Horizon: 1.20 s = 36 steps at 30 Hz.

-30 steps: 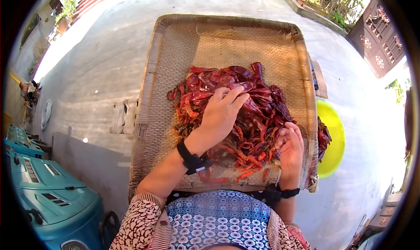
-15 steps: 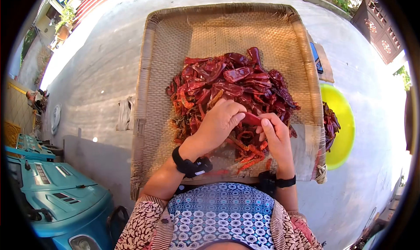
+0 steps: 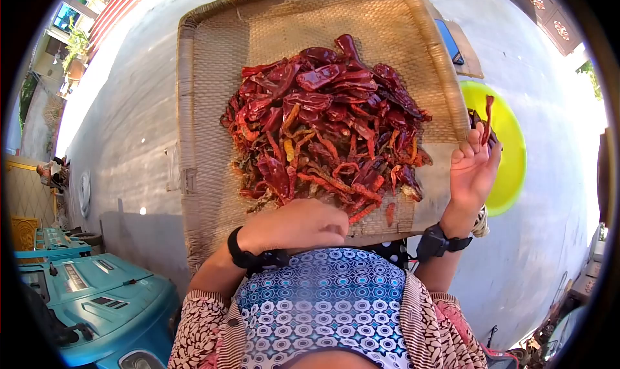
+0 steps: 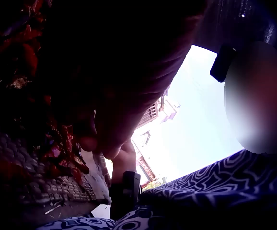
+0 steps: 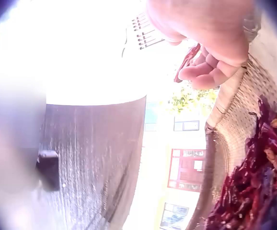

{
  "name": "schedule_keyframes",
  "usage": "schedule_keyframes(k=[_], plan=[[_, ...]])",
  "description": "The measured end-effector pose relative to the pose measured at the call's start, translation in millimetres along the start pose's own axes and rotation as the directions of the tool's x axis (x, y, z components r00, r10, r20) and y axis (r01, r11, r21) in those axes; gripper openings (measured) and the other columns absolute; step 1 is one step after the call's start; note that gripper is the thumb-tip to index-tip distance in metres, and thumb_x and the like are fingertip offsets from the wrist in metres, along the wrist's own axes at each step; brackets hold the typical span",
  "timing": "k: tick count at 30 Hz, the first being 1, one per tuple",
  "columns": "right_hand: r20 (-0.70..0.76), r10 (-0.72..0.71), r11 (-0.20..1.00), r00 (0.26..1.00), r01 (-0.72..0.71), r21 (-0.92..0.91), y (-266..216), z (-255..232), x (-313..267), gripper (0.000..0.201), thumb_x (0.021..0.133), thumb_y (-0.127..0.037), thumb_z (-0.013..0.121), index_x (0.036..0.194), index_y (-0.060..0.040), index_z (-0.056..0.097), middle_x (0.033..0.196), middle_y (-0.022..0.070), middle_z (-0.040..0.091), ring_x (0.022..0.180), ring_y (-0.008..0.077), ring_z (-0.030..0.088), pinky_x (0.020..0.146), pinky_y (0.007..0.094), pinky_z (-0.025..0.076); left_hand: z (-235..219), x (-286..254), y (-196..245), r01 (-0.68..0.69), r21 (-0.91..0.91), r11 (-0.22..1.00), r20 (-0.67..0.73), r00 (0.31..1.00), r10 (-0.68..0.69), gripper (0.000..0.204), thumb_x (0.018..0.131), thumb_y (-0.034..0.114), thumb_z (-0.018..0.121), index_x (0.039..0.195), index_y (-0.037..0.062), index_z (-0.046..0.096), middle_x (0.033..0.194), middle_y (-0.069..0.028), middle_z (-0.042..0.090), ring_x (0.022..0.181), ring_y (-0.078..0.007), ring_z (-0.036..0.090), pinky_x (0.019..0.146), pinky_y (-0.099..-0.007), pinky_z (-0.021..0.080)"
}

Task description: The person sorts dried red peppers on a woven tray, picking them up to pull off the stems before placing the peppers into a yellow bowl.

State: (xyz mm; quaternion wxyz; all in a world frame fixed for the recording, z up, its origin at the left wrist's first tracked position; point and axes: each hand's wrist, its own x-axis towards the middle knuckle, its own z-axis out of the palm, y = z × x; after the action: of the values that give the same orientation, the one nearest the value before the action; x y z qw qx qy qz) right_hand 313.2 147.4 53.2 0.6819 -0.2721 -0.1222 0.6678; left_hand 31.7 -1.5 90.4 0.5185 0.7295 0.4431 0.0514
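Observation:
A pile of dried red chilies (image 3: 316,104) lies on the woven tray (image 3: 216,46). My right hand (image 3: 473,168) is raised past the tray's right edge, palm up, pinching one dark red chili (image 3: 489,117) beside the yellow-green basin (image 3: 513,143). In the right wrist view, the chili (image 5: 187,62) sticks out from the fingers of that hand (image 5: 205,28). My left hand (image 3: 297,225) hovers palm down at the tray's near edge, its fingers loosely curled and partly hidden. The left wrist view shows that hand (image 4: 124,86) in deep shadow, with nothing visible between its fingertips.
Dark chilies (image 3: 476,120) lie in the basin, partly behind the right hand. A phone (image 3: 449,41) rests on a board (image 3: 466,49) beyond the tray's right edge. A teal vehicle (image 3: 103,304) stands at the lower left.
The hands have parted from over the pile. My right hand has carried the chili right to the basin; my left has drawn back to the near edge. The head view has shifted.

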Motion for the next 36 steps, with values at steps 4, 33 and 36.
schedule_keyframes(k=[4,33,36], plan=[[0.522,0.33,0.919,0.786,-0.142,-0.367,-19,-16,-9,0.042,0.103,-0.039,0.04,0.111,-0.0021,0.059,0.084,0.007,0.065,0.06,0.0129,0.055,0.045,0.0251,0.044,8,0,7,0.015,0.191,0.982,0.265,0.962,-0.066,0.025,0.088,0.023,0.064,0.11,0.0106,0.063,0.096,-0.012,0.066,0.087,-0.0284,0.065,0.071,-0.0386,0.05],[0.509,0.374,-0.152,0.775,0.593,-0.791,68,37,-72,0.024,0.082,-0.011,0.069,0.106,-0.0121,0.068,0.09,0.0075,0.058,0.079,0.0247,0.063,0.068,0.0348,0.05,22,50,-22,0.232,0.28,0.931,-0.717,0.696,0.042,0.014,0.082,0.018,0.066,0.092,0.0108,0.059,0.086,-0.0088,0.055,0.075,-0.0306,0.062,0.06,-0.0423,0.049],[0.485,0.388,-0.222,0.784,0.59,-0.777,71,40,-76,0.027,0.082,-0.012,0.068,0.109,-0.0132,0.067,0.095,0.0081,0.057,0.083,0.026,0.062,0.071,0.0368,0.05,21,49,-25,0.225,0.29,0.93,-0.716,0.696,0.054,0.012,0.081,0.016,0.065,0.089,0.0114,0.058,0.086,-0.0085,0.054,0.075,-0.0302,0.062,0.058,-0.0429,0.048]])
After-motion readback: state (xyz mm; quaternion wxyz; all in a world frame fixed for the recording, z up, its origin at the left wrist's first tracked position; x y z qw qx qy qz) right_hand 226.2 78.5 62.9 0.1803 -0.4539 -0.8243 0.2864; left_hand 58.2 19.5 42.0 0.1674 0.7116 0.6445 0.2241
